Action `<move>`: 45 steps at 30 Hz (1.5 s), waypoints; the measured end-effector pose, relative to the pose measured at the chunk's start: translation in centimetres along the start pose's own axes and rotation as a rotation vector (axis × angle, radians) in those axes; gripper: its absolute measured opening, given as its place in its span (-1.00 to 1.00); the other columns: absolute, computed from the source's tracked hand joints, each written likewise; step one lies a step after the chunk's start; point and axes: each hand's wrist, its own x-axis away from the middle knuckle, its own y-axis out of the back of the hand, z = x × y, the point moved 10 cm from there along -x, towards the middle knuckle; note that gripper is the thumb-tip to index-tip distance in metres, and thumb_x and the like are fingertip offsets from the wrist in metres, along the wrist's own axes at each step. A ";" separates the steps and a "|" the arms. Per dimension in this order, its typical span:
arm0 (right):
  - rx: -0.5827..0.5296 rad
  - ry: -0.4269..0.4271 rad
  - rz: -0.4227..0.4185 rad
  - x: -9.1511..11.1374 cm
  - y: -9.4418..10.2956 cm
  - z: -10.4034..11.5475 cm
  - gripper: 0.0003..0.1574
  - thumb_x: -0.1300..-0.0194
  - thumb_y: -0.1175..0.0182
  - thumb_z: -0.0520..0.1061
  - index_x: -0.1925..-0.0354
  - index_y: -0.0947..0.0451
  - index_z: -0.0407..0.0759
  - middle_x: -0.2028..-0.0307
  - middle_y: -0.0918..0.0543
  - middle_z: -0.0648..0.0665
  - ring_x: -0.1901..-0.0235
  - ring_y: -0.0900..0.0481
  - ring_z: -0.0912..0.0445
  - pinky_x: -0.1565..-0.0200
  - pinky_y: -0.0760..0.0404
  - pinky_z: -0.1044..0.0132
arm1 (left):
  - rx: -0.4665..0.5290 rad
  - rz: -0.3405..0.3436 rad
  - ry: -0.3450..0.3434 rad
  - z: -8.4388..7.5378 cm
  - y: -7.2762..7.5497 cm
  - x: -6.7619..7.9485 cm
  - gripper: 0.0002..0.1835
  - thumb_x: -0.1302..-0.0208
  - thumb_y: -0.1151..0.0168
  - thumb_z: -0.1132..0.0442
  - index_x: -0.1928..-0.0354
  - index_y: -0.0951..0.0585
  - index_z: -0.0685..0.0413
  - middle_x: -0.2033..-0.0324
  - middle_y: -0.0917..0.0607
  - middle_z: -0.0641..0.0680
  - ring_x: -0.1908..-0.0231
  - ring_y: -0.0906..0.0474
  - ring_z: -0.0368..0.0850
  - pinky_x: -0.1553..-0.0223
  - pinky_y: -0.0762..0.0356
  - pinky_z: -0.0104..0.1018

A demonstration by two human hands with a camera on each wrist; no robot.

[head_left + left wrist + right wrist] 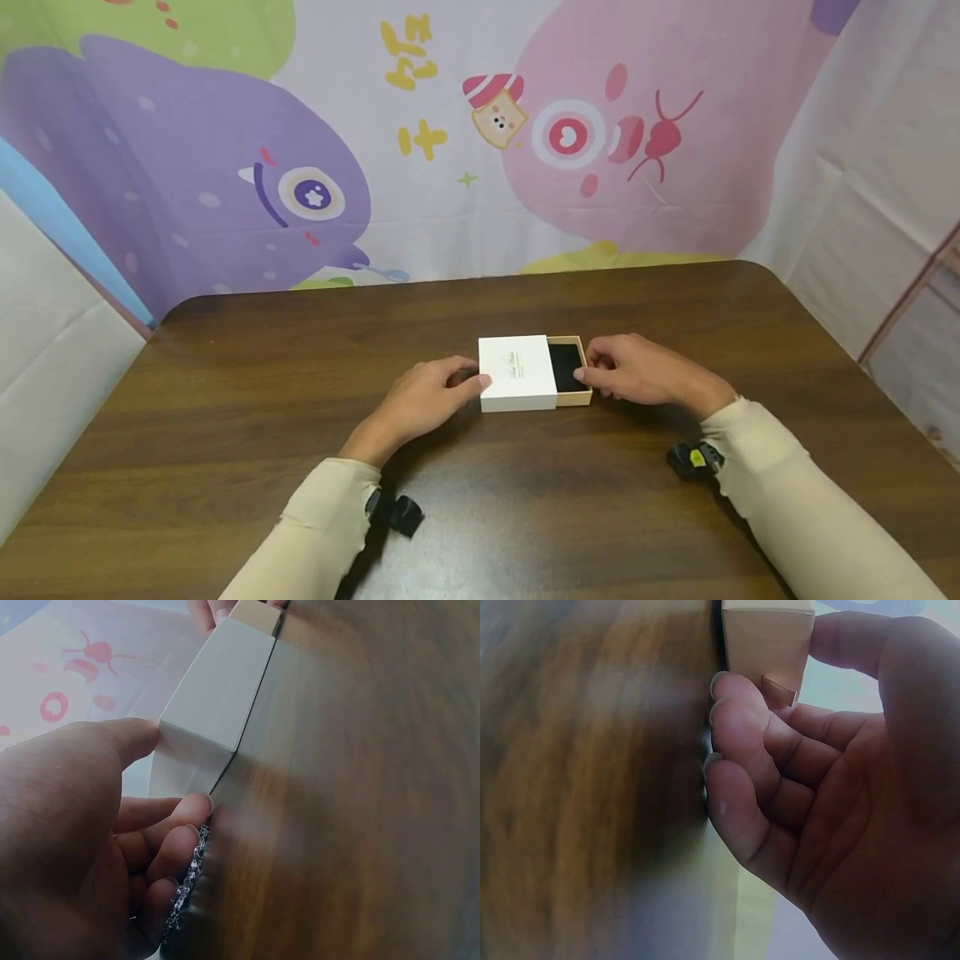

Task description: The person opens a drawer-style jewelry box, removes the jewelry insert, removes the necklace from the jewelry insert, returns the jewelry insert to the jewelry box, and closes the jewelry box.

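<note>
A small drawer-style gift box lies on the table. Its white sleeve (513, 375) has gold lettering on top, and a tan inner tray (573, 399) with a black insert (566, 367) sticks out to the right. My left hand (423, 396) grips the sleeve's left end, thumb on the top edge. Beneath its curled fingertips, the left wrist view shows a glittery silver chain-like strip (187, 881). At the other end, my right hand (645, 371) pinches the tray's outer wall, thumb over the rim. A small ribbon tab (778, 691) hangs from that wall.
The brown wooden table (525, 500) has rounded far corners. A cartoon-printed cloth (450, 217) hangs behind it, with pale cloth on both sides. Each wrist carries a small black camera, the left camera (405, 515) and the right camera (693, 460).
</note>
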 end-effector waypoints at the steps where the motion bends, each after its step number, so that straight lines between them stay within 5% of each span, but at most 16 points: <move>1: 0.001 0.000 0.001 0.0 0.0 0.0 -0.67 -0.45 -0.19 0.12 0.31 -0.53 -0.09 0.50 -0.58 -0.02 0.50 -0.56 0.10 0.43 -0.55 0.18 | -0.001 0.001 0.001 0.0 0.0 0.0 -0.42 -0.40 -0.10 -0.28 -0.22 -0.62 -0.06 0.42 -0.59 -0.11 0.42 -0.47 -0.16 0.37 -0.39 -0.21; 45: 0.005 0.032 0.004 0.0 0.0 0.3 -0.62 -0.48 -0.13 0.20 0.17 -0.70 -0.02 0.48 -0.62 0.01 0.45 -0.58 0.12 0.35 -0.55 0.18 | 0.007 0.000 0.018 0.0 0.0 0.0 -0.46 -0.40 -0.13 -0.26 -0.19 -0.64 -0.08 0.35 -0.64 -0.14 0.34 -0.51 -0.15 0.28 -0.44 -0.19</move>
